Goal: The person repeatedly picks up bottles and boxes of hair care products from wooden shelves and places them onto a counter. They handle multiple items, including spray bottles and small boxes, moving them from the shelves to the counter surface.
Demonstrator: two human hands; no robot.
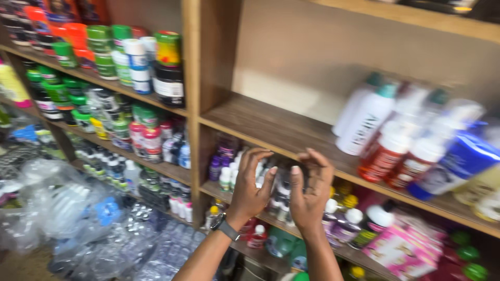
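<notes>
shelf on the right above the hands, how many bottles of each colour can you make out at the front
white bottles with teal caps: 2
red bottles with white caps: 2
blue bottle: 1
total: 5
The bottles behind these are too blurred to count.

Both hands, left hand [250, 184] and right hand [311, 187], cup a blurred cluster of small white-capped bottles [282, 192]. Just above the grip runs a brown wooden shelf board [271, 127].

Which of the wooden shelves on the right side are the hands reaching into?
The second shelf, packed with small bottles. Both the left hand and right hand are at it, beneath the half-bare shelf holding the tall white bottle.
</notes>
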